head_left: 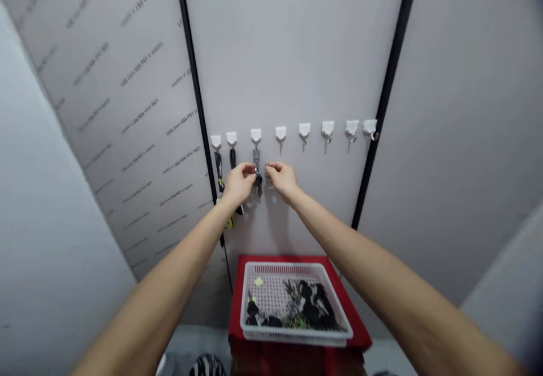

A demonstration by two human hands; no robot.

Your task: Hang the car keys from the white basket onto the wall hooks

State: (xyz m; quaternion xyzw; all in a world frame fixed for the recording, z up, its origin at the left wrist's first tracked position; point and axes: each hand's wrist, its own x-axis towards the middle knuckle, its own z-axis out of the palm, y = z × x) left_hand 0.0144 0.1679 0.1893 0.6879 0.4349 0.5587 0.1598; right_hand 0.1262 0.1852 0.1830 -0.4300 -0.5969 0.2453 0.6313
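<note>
A bunch of keys (258, 181) hangs by a grey strap (256, 156) from the third white hook (255, 135) from the left. My left hand (241, 184) is at the keys, its thumb and fingertips closing on them just below the strap. Just right of the bunch, my right hand (283, 180) is raised near the wall, fingers bent and slightly apart, with nothing visible in them. A dark lanyard (219, 167) with yellow parts hangs from the leftmost hook. The black strap (232, 158) on the second hook is partly hidden behind my left hand.
Several more hooks (304, 130) run rightward along the white wall panel (292, 53), between black strips (388, 87). Below, a white plastic basket (297, 339) with keys and dark items (314, 305) stands on a red box (356, 331).
</note>
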